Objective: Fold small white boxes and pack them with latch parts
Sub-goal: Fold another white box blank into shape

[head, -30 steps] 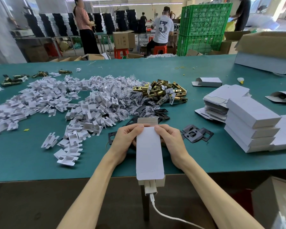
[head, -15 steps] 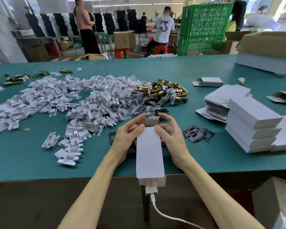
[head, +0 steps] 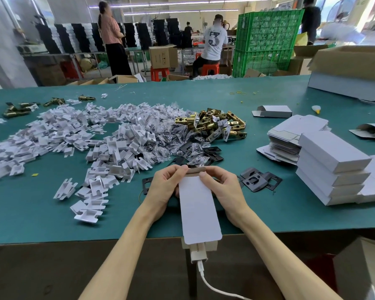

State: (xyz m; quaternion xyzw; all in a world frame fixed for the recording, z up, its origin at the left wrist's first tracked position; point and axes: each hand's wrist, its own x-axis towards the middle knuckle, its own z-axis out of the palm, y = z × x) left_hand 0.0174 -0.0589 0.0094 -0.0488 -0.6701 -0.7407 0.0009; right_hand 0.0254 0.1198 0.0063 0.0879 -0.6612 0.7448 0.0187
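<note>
The white box (head: 199,208) is thin card, light and easily creased, so it is best held by its long edges near the end being folded, not squeezed across the flat face. It is held lengthwise just above the green surface (head: 52,217), its near end jutting past the front edge. The left hand (head: 162,189) and right hand (head: 225,189) each grip one side of its far end, fingertips pressing on the brown end flap (head: 196,169). Whether that flap is tucked in is hard to tell.

Single head-worn wide-angle view, looking forward and down over green table (head: 52,213), hands close below, workshop far behind.
</note>
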